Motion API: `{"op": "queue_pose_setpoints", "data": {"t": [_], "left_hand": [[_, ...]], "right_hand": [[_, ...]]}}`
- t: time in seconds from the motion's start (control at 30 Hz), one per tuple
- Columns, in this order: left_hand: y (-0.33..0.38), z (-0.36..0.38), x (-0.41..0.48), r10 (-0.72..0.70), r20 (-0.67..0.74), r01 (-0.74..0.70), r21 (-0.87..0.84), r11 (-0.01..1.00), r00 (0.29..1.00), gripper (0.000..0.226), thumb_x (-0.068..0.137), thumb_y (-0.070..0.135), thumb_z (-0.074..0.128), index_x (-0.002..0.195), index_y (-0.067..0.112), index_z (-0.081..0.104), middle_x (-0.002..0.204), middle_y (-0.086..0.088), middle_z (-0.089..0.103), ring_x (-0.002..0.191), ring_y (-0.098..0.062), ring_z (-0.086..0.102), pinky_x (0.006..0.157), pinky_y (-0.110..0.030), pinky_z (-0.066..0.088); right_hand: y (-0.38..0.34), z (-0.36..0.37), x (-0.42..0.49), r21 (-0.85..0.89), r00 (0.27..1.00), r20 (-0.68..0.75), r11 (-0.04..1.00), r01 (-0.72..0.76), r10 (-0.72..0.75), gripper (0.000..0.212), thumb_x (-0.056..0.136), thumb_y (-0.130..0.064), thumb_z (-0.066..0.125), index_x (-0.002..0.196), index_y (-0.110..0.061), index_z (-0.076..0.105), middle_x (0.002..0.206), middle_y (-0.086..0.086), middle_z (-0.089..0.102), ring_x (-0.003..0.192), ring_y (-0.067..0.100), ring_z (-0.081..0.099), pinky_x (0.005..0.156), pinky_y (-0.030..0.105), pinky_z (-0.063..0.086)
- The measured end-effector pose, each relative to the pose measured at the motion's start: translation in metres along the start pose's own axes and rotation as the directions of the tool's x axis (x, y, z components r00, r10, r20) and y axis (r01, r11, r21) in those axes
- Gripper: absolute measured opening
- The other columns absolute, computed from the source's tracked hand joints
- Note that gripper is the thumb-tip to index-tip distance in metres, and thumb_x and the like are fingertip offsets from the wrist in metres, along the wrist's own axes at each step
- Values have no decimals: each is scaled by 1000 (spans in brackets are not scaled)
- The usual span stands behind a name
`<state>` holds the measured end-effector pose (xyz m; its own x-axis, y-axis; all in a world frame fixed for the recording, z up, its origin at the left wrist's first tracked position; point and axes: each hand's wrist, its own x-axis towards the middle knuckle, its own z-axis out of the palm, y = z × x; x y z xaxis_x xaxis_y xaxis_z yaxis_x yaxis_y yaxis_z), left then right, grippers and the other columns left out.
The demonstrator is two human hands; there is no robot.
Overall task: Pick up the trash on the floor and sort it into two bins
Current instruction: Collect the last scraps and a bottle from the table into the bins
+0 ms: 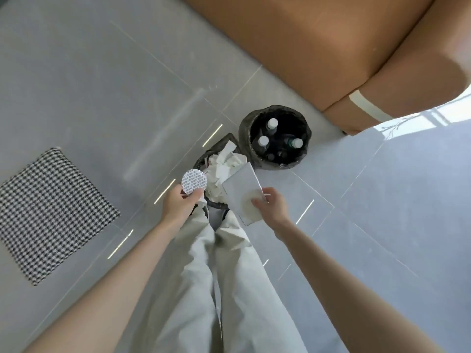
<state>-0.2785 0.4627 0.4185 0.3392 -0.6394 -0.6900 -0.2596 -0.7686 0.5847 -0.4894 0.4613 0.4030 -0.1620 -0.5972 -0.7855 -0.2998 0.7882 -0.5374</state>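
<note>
Two bins with dark liners stand on the grey floor in front of my legs. The nearer bin (202, 159) is heaped with crumpled white paper (224, 165). The farther bin (246, 131) holds several plastic bottles with white caps (272, 122). My left hand (179, 203) pinches a round white foil seal (194, 181) at the near bin's left rim. My right hand (271, 207) grips a flat grey-white paper packet (240, 192) just right of the paper heap, above that bin's edge.
An orange-brown sofa (318, 47) fills the upper right, right behind the bottle bin. A black-and-white houndstooth mat (48, 212) lies on the floor at the left. My light trousers (216, 276) run down the middle. Bright window reflections fall on the tiles at the right.
</note>
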Motion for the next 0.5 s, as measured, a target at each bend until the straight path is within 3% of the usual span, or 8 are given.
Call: {"op": "queue_pose_setpoints", "data": {"t": [0.13,0.3,0.43,0.5], "left_hand": [[-16,30,62,-2,27,3,-12,1000,1000,16,84,21,66,97,11,65,93,-3,68,81,-16,60,65,-20,43],[-49,67,136,32,95,-36,43,998,995,18,84,25,65,97,14,64,97,-3,68,89,-19,63,80,-33,50],[-72,97,185,68,124,-75,56,996,990,19,86,24,64,102,13,64,96,4,66,83,-10,59,68,-17,45],[-84,112,206,84,143,-93,59,994,986,19,87,24,63,105,16,64,97,8,65,78,-1,56,65,-11,41]], "right_hand": [[10,34,66,-12,999,10,999,-33,33,19,88,-9,60,105,-15,55,105,11,65,90,26,62,72,33,49],[33,74,150,2,997,-45,998,-64,64,25,87,-12,61,111,-15,53,109,9,63,92,24,59,76,31,48],[51,104,201,68,988,-89,990,-121,127,34,88,-14,61,120,-12,53,105,6,60,86,18,56,61,23,44],[64,119,223,69,984,-93,987,-147,153,38,89,-15,59,125,-13,48,109,7,59,88,18,55,62,24,44]]}}
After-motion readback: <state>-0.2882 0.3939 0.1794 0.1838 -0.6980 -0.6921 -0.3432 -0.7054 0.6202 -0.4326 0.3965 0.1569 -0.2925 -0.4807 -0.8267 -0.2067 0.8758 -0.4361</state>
